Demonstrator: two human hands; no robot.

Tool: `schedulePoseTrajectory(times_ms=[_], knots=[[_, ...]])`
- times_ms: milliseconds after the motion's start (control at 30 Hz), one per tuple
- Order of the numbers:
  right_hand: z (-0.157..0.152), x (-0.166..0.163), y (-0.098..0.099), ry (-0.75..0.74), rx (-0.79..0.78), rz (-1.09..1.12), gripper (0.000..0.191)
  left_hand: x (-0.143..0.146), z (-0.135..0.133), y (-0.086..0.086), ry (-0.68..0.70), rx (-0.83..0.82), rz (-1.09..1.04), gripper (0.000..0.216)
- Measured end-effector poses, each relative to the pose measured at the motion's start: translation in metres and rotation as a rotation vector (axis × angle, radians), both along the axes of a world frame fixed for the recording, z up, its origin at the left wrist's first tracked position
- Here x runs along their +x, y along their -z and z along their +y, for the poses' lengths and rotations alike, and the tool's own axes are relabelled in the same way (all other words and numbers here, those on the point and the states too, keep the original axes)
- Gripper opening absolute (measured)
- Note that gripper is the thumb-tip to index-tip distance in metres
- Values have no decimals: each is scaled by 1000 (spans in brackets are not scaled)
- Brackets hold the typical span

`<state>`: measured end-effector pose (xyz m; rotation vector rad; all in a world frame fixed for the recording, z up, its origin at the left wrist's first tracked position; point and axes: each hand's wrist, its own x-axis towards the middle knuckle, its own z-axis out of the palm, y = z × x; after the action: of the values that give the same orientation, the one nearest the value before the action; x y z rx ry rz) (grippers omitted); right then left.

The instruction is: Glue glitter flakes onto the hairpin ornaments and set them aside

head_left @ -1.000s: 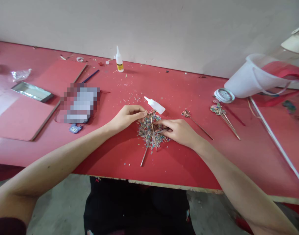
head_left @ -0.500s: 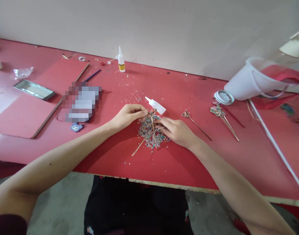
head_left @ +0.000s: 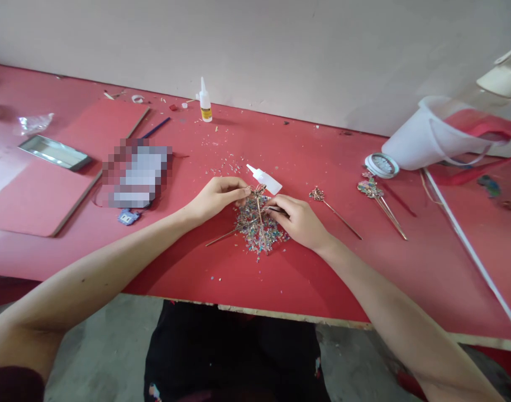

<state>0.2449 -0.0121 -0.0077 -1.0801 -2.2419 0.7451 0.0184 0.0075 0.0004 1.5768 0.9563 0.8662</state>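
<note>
My left hand (head_left: 225, 196) pinches the openwork head of a copper-coloured hairpin (head_left: 260, 209), whose stem points down toward the table edge. Just beneath lies a heap of small multicoloured chips (head_left: 255, 231). From the right, my right hand (head_left: 296, 218) is closed on a slim silvery metal piece (head_left: 275, 209), mostly hidden by the fingers. A thin metal rod (head_left: 230, 233) slants across the heap to the lower left; whether it joins the piece in my right hand I cannot tell. Behind the hands a white nozzle bottle (head_left: 267, 181) lies on its side.
A second hairpin (head_left: 337, 212) and a colourful pronged one (head_left: 383, 204) lie to the right. Beyond them are a round white-rimmed container (head_left: 381, 166) and a tilted white bucket (head_left: 423, 137). A glue bottle (head_left: 205, 106) stands behind; a phone-like item (head_left: 142, 173) and boards (head_left: 37, 195) are left.
The thin rod has swung so its free end lies farther left and higher. My right hand has shifted slightly upward and left; my left hand keeps its pinch on the hairpin.
</note>
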Motion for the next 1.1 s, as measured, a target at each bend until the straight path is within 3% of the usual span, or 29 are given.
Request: schedulePoseTrajectory(times_ms=[267, 667, 800, 933, 1100], knots=[[-1, 4, -5, -3, 13, 126, 14, -1, -1, -2, -9, 5, 6, 20], [15, 30, -9, 229, -108, 419, 29, 0, 0, 2, -51, -113, -211, 21], [20, 34, -5, 222, -211, 496, 35, 0, -2, -2, -48, -93, -128, 21], [21, 33, -5, 159, -298, 524, 27, 0, -2, -4, -27, -64, -51, 19], [27, 41, -5, 174, -306, 508, 22, -1, -1, -3, -8, -32, -12, 21]])
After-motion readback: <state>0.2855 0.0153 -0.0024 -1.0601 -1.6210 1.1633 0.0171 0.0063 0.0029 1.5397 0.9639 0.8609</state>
